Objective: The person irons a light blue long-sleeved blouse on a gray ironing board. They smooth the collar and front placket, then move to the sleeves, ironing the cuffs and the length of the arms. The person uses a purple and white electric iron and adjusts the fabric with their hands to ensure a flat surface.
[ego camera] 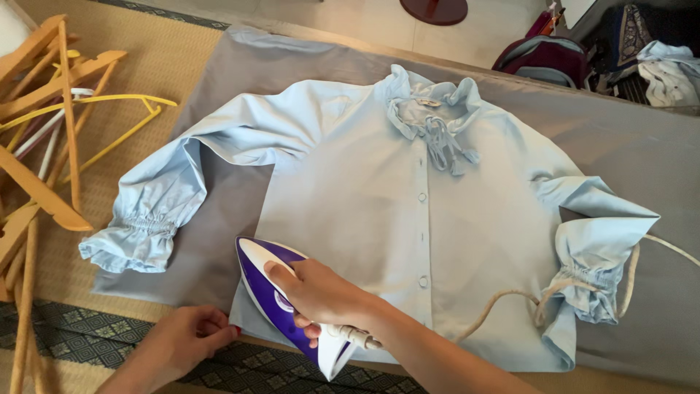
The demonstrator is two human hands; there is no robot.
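A pale blue blouse with a ruffled collar and a button row lies front up and spread flat on a grey cloth. My right hand grips the handle of a purple and white iron, which rests on the blouse's lower left corner, tip pointing away from me. My left hand pinches the blouse's bottom hem just left of the iron. The iron's cream cord runs right across the hem and under the right sleeve cuff.
Wooden and yellow hangers lie in a heap on the woven mat at left. A patterned dark rug borders the near edge. Bags and folded clothes sit at the top right; a round dark base stands at the top.
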